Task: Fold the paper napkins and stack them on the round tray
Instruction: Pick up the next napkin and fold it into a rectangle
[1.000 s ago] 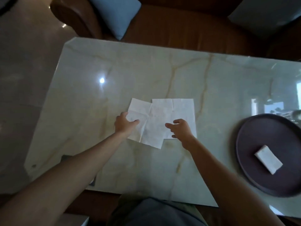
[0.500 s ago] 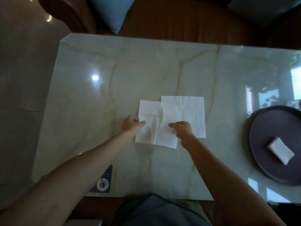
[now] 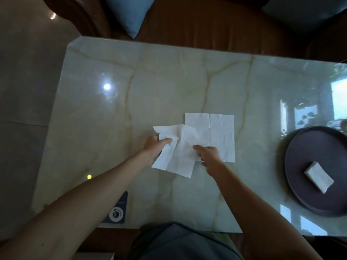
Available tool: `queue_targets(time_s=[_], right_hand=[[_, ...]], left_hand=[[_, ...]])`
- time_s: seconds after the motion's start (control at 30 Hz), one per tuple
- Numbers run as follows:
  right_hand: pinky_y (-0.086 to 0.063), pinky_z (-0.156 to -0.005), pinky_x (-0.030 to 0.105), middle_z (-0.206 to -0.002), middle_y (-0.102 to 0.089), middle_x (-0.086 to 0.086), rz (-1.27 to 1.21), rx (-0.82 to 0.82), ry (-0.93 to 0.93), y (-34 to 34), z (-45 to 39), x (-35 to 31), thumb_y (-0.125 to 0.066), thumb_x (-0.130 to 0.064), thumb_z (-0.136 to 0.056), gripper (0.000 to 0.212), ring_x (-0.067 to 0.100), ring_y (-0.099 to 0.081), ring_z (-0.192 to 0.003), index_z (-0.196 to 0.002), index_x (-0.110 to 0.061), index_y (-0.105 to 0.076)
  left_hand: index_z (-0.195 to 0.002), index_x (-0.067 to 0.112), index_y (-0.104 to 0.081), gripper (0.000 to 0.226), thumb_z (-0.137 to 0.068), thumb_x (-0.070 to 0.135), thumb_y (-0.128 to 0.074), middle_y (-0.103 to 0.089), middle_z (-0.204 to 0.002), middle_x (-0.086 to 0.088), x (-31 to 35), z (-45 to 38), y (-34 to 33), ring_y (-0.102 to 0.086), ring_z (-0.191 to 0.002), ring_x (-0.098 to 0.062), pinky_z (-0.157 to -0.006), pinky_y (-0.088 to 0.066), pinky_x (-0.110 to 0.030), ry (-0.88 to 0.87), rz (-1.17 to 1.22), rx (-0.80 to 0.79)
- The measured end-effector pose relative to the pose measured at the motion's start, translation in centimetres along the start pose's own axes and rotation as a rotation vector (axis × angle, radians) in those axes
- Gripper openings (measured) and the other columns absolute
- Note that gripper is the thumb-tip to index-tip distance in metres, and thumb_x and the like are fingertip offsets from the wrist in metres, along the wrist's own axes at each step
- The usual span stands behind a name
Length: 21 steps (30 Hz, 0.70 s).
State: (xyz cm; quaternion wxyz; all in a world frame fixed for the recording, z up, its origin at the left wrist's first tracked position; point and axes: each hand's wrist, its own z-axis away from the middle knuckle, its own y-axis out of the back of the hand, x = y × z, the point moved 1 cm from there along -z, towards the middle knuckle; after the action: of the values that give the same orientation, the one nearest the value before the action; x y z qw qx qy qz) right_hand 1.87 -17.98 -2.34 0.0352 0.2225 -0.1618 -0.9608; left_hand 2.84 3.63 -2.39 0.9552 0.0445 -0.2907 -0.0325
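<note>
Lifted since earlier: left edge of top napkin, pinched in left hand, crumpling rightward over flat napkin. Right hand pressing top napkin's right side, fingers curled, grip unclear. Round tray well right of both, folded napkin inside. Glossy marble table, brown sofa beyond.

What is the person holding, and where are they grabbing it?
The left hand pinches the nearer paper napkin at its left edge, lifting that side. The right hand presses fingers on its right part; no grip there.
</note>
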Motion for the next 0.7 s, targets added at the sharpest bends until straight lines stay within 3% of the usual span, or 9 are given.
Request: queue_targets(time_s=[0.17,0.27,0.33,0.43,0.53,0.7], right_hand=[[-0.044,-0.061,0.031,-0.081,-0.062,0.010,-0.043,0.028,-0.036,1.0,1.6,1.1,-0.070,-0.040,-0.090,0.033,0.021,-0.055,-0.069,-0.080,-0.009,-0.064],[-0.053,-0.069,0.033,-0.089,-0.070,0.013,-0.124,0.020,-0.102,1.4,3.8,2.6,-0.058,-0.059,-0.095,0.057,0.025,-0.066,-0.077,-0.088,-0.003,-0.065],[-0.060,-0.083,0.041,-0.103,-0.074,0.016,-0.204,-0.122,-0.158,1.5,5.2,3.5,-0.051,-0.074,-0.091,0.074,0.030,-0.073,-0.093,-0.104,-0.002,-0.065],[-0.053,-0.103,0.053,-0.124,-0.071,0.018,-0.489,-0.456,-0.171,1.5,6.5,3.7,-0.048,-0.081,-0.086,0.085,0.034,-0.071,-0.113,-0.122,-0.004,-0.060],[-0.051,-0.106,0.048,-0.128,-0.071,0.015,-0.677,-0.567,-0.059,2.0,7.8,1.2,-0.053,-0.064,-0.096,0.068,0.028,-0.072,-0.114,-0.131,-0.005,-0.059],[-0.059,-0.067,0.031,-0.101,-0.075,0.011,-0.727,-0.416,0.032,4.5,8.3,-3.2,-0.068,-0.011,-0.093,0.033,0.018,-0.076,-0.077,-0.125,-0.002,-0.065]], left_hand=[[-0.098,0.016,-0.071,0.015,-0.089,0.027,-0.070,-0.070,-0.090,-0.008,2.0,1.9,0.0,-0.067,-0.080,-0.027,-0.074,-0.053,-0.034,0.053,0.207,-0.093],[-0.107,0.017,-0.070,0.021,-0.093,0.031,-0.064,-0.075,-0.097,-0.008,3.3,3.2,-0.6,-0.071,-0.088,-0.030,-0.081,-0.056,-0.039,0.086,0.405,-0.137],[-0.108,0.017,-0.068,0.021,-0.095,0.032,-0.060,-0.075,-0.097,-0.007,4.3,4.2,-1.4,-0.071,-0.088,-0.029,-0.080,-0.056,-0.038,0.067,0.500,-0.149],[-0.110,0.016,-0.066,0.019,-0.099,0.029,-0.057,-0.072,-0.097,-0.006,5.7,5.8,-2.9,-0.069,-0.087,-0.025,-0.082,-0.054,-0.037,-0.011,0.611,-0.172],[-0.121,0.011,-0.064,0.025,-0.102,0.025,-0.055,-0.070,-0.117,-0.013,6.2,7.0,-4.3,-0.067,-0.103,-0.027,-0.098,-0.051,-0.043,-0.086,0.668,-0.190],[-0.139,0.004,-0.057,0.049,-0.095,0.020,-0.067,-0.062,-0.140,-0.018,5.6,8.2,-5.1,-0.062,-0.125,-0.030,-0.107,-0.048,-0.045,-0.176,0.684,-0.269]])
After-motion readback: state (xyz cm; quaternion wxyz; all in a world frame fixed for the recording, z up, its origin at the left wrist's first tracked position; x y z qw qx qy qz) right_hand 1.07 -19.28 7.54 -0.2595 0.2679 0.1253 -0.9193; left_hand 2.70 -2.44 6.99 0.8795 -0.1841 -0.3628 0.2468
